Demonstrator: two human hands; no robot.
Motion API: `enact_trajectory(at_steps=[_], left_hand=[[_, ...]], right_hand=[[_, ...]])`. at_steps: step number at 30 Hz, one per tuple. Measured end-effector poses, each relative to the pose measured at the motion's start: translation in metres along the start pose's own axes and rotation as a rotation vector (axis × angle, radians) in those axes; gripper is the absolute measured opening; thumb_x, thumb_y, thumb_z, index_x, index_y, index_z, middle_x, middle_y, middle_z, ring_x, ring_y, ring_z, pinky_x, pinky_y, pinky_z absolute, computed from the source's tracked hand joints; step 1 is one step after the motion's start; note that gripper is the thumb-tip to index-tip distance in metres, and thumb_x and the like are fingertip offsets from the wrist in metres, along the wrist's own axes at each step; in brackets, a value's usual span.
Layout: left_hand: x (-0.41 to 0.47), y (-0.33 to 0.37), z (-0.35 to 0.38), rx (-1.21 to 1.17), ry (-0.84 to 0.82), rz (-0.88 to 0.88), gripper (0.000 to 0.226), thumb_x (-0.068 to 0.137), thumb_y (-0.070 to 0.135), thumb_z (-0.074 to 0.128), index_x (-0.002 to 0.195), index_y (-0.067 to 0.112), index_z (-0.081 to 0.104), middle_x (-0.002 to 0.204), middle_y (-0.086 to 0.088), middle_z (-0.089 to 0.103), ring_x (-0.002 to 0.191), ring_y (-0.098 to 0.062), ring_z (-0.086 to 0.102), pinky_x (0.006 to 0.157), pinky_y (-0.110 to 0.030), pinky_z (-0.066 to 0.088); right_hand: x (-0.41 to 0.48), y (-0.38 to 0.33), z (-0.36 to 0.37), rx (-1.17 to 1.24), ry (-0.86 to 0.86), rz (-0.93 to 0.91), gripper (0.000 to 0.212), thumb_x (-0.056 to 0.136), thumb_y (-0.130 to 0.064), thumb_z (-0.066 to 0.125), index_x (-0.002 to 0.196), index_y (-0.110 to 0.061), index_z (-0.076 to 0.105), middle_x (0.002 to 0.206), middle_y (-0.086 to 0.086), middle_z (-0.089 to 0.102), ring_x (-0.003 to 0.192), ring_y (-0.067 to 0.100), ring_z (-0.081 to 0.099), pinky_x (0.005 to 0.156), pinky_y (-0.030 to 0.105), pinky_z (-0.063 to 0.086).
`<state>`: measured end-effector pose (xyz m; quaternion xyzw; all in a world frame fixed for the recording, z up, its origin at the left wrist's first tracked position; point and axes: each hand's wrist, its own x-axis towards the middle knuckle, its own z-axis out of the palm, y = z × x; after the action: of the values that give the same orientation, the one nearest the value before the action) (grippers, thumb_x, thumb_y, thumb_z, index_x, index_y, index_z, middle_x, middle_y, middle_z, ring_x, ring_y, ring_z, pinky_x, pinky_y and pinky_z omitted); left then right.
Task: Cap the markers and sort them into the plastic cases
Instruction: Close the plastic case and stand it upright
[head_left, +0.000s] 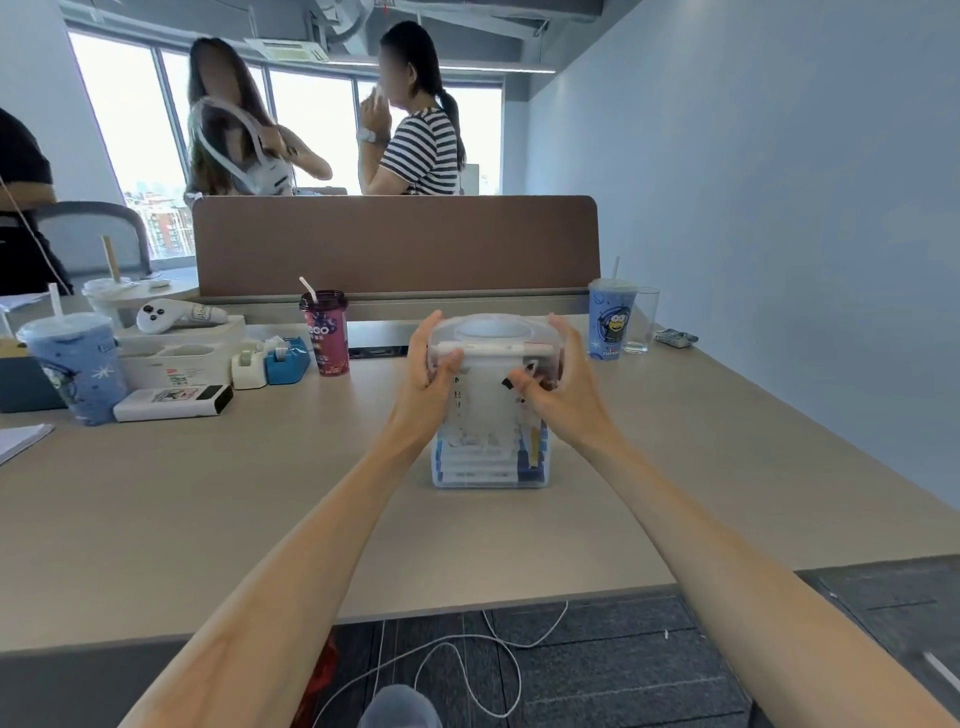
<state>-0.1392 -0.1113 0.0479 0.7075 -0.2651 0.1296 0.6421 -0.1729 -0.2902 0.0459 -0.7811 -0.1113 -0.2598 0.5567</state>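
Observation:
A clear plastic case (491, 415) with a carry handle on top stands upright on the table in front of me. White-barrelled markers (478, 462) with blue ends lie stacked inside it, seen through the wall. My left hand (434, 358) grips the case's upper left side, thumb on the front. My right hand (556, 374) grips the upper right side, thumb pressed on the front near a black mark. A white marker (493, 348) lies across the top just under the handle.
Beige table (208, 493) with a brown divider behind. Left: blue cup (78, 364), white power bank (174, 401), tape dispensers (270, 361), purple drink cup (326, 332). Right: blue cartoon cup (610, 319), clear glass (644, 319). Two people sit beyond the divider. White cable hangs below the table edge.

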Motion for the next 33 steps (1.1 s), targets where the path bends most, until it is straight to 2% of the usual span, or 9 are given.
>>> enact_trajectory(at_steps=[3, 7, 12, 15, 20, 24, 27, 29, 33], left_hand=[[-0.009, -0.005, 0.012, -0.035, -0.003, -0.015, 0.046, 0.101, 0.021, 0.043, 0.142, 0.012, 0.022, 0.128, -0.001, 0.048, 0.109, -0.004, 0.054, 0.078, -0.016, 0.051], [-0.008, 0.011, 0.032, -0.023, -0.123, -0.022, 0.042, 0.103, 0.023, 0.039, 0.138, 0.015, 0.02, 0.126, 0.002, 0.044, 0.108, -0.002, 0.051, 0.076, -0.013, 0.051], [-0.007, 0.032, 0.081, -0.048, -0.224, -0.023, 0.051, 0.093, 0.046, 0.047, 0.136, 0.024, 0.031, 0.115, 0.012, 0.052, 0.108, -0.01, 0.055, 0.087, -0.038, 0.055], [-0.014, 0.044, 0.123, -0.113, -0.273, -0.024, 0.043, 0.095, 0.044, 0.048, 0.134, 0.031, 0.034, 0.118, 0.014, 0.054, 0.109, -0.007, 0.057, 0.08, -0.028, 0.055], [-0.038, 0.057, 0.207, -0.188, -0.417, -0.057, 0.038, 0.1, 0.026, 0.047, 0.136, 0.021, 0.033, 0.11, 0.012, 0.054, 0.095, 0.005, 0.055, 0.072, -0.011, 0.048], [-0.059, 0.073, 0.288, -0.225, -0.556, -0.103, 0.039, 0.096, 0.034, 0.055, 0.127, 0.015, 0.041, 0.115, -0.002, 0.057, 0.105, -0.016, 0.059, 0.081, -0.028, 0.05], [-0.084, 0.092, 0.351, -0.29, -0.669, -0.127, 0.034, 0.097, 0.032, 0.053, 0.125, 0.015, 0.043, 0.116, -0.001, 0.059, 0.101, -0.011, 0.06, 0.077, -0.025, 0.052], [-0.101, 0.1, 0.393, -0.324, -0.736, -0.152, 0.035, 0.096, 0.032, 0.053, 0.125, 0.014, 0.042, 0.116, -0.001, 0.058, 0.099, -0.011, 0.061, 0.073, -0.022, 0.053], [-0.136, 0.106, 0.472, -0.404, -0.816, -0.228, 0.034, 0.096, 0.031, 0.054, 0.123, 0.014, 0.042, 0.121, -0.008, 0.056, 0.105, -0.019, 0.061, 0.083, -0.032, 0.055]], right_hand=[[-0.012, 0.005, -0.001, -0.023, -0.068, 0.073, 0.056, 0.089, -0.012, 0.067, 0.134, -0.009, 0.035, 0.117, 0.001, 0.058, 0.108, 0.009, 0.061, 0.081, 0.019, 0.054], [-0.03, -0.001, -0.023, -0.027, 0.049, 0.082, 0.048, 0.089, -0.011, 0.067, 0.13, -0.009, 0.041, 0.112, -0.006, 0.059, 0.095, -0.014, 0.058, 0.082, 0.014, 0.052], [-0.059, -0.015, -0.077, 0.01, 0.196, 0.12, 0.044, 0.09, -0.013, 0.067, 0.127, -0.017, 0.044, 0.108, -0.017, 0.06, 0.098, -0.007, 0.06, 0.08, 0.017, 0.055], [-0.079, -0.02, -0.119, -0.01, 0.271, 0.134, 0.044, 0.09, -0.011, 0.066, 0.129, -0.015, 0.045, 0.112, -0.015, 0.061, 0.094, -0.014, 0.06, 0.077, 0.012, 0.053], [-0.126, -0.022, -0.2, -0.065, 0.403, 0.195, 0.044, 0.092, -0.01, 0.064, 0.131, -0.019, 0.045, 0.112, -0.018, 0.061, 0.091, -0.018, 0.059, 0.072, 0.003, 0.047], [-0.176, -0.025, -0.272, -0.112, 0.567, 0.263, 0.04, 0.091, -0.017, 0.066, 0.127, -0.022, 0.048, 0.109, -0.015, 0.065, 0.092, -0.011, 0.062, 0.077, 0.008, 0.048], [-0.217, -0.026, -0.325, -0.14, 0.731, 0.324, 0.041, 0.088, -0.021, 0.07, 0.122, -0.022, 0.048, 0.108, -0.011, 0.066, 0.095, -0.001, 0.063, 0.082, 0.019, 0.051], [-0.246, -0.027, -0.357, -0.165, 0.808, 0.354, 0.036, 0.088, -0.018, 0.069, 0.118, -0.022, 0.049, 0.103, -0.011, 0.065, 0.09, -0.003, 0.062, 0.076, 0.016, 0.05], [-0.292, -0.024, -0.41, -0.249, 0.873, 0.428, 0.041, 0.092, -0.022, 0.065, 0.128, -0.019, 0.046, 0.108, -0.01, 0.062, 0.092, -0.004, 0.06, 0.072, 0.013, 0.046]])
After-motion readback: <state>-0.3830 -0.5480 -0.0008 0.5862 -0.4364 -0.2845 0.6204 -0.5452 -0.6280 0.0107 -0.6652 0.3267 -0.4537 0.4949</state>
